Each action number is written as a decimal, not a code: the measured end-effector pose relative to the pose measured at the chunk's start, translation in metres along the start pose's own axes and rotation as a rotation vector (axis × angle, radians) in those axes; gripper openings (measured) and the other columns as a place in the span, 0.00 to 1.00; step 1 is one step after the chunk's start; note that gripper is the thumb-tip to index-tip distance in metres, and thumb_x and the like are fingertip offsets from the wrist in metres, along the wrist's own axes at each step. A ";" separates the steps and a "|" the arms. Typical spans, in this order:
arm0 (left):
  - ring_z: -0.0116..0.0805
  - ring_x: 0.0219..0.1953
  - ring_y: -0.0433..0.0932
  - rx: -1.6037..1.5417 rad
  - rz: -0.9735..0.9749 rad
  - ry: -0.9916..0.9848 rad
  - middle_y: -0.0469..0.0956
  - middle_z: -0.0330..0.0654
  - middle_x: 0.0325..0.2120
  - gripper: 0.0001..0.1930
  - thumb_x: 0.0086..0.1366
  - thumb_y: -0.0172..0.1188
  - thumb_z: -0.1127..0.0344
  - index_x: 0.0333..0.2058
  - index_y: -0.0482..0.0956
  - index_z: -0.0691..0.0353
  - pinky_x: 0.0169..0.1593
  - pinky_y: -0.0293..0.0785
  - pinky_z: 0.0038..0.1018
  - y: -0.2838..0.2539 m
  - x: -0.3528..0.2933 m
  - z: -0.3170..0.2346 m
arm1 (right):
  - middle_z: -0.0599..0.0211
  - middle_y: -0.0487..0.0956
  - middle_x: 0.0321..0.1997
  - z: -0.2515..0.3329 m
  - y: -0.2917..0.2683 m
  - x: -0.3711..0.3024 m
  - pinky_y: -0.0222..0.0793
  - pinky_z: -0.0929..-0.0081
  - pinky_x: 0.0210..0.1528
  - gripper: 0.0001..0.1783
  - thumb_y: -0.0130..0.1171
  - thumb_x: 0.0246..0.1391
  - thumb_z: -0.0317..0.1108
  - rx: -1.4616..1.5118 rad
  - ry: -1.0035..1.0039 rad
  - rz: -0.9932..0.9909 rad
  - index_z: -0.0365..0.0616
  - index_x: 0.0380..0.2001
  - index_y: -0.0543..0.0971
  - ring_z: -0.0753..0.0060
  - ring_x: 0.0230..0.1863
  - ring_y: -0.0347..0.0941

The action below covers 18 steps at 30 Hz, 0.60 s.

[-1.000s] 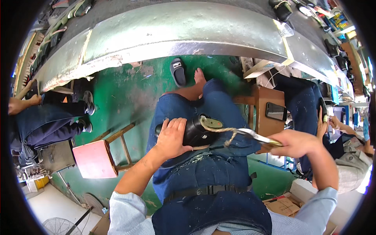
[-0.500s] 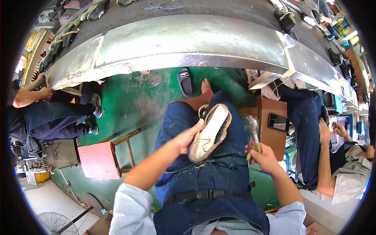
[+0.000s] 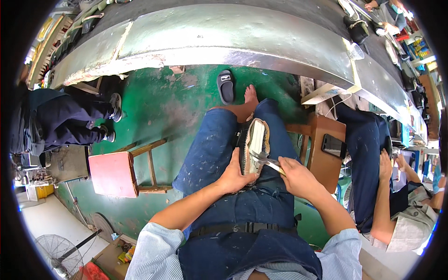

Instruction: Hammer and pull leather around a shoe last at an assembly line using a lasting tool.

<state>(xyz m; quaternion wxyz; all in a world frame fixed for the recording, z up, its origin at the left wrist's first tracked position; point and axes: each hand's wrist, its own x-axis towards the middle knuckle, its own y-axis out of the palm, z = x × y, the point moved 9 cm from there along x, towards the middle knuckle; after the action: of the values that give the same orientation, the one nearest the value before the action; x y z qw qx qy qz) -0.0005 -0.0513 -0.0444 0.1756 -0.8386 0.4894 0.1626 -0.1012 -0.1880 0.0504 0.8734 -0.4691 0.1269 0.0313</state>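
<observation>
An unfinished shoe (image 3: pixel 257 135) lies on my lap with its pale bottom facing up and its rough upper edge folded around the rim. My left hand (image 3: pixel 235 176) grips it near the heel end, the thumb pressed across the lower part. Held in my right hand (image 3: pixel 297 177) is a pair of metal pincers (image 3: pixel 268 161), whose head rests at the bottom of the shoe, close to my left fingers. My right fingers wrap the handles, which are mostly hidden. The toe end points away from me, between my knees.
A metal-edged workbench (image 3: pixel 224 35) curves across the front. To the left stands a red-topped stool (image 3: pixel 113 174); at right a phone (image 3: pixel 333 145) lies on a brown stool (image 3: pixel 325 168). A slipper (image 3: pixel 226 87) is on the green floor. Co-workers sit at right and stand at left.
My right hand has brought the pincers leftward onto the shoe. The shoe is lower against my lap and more upright in view, with my left hand shifted toward its heel end.
</observation>
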 end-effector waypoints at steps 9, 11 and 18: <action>0.52 0.66 0.63 -0.090 -0.019 -0.048 0.62 0.65 0.61 0.56 0.53 0.71 0.59 0.66 0.39 0.78 0.68 0.58 0.33 -0.003 0.005 0.014 | 0.54 0.78 0.36 0.008 -0.011 0.032 0.74 0.58 0.42 0.16 0.56 0.51 0.29 -0.377 -0.089 0.221 0.34 0.44 0.75 0.48 0.43 0.75; 0.52 0.65 0.64 -0.075 -0.028 0.000 0.63 0.65 0.61 0.55 0.54 0.71 0.60 0.66 0.40 0.78 0.67 0.59 0.33 -0.004 0.007 0.010 | 0.53 0.79 0.35 0.007 0.007 0.034 0.73 0.55 0.43 0.12 0.56 0.53 0.32 -0.054 -0.128 0.282 0.38 0.39 0.75 0.47 0.41 0.76; 0.54 0.64 0.64 -0.028 -0.053 0.010 0.62 0.66 0.61 0.54 0.55 0.70 0.62 0.67 0.39 0.78 0.67 0.60 0.34 -0.009 0.008 0.005 | 0.44 0.78 0.46 0.009 0.022 0.029 0.70 0.57 0.52 0.21 0.57 0.56 0.33 0.233 0.001 0.297 0.33 0.51 0.73 0.42 0.49 0.74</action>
<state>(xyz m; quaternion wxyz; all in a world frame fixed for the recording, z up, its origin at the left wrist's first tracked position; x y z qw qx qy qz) 0.0105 -0.0509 -0.0514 0.1655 -0.8543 0.4656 0.1608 -0.0758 -0.1703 0.0297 0.9075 -0.3412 0.1979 0.1445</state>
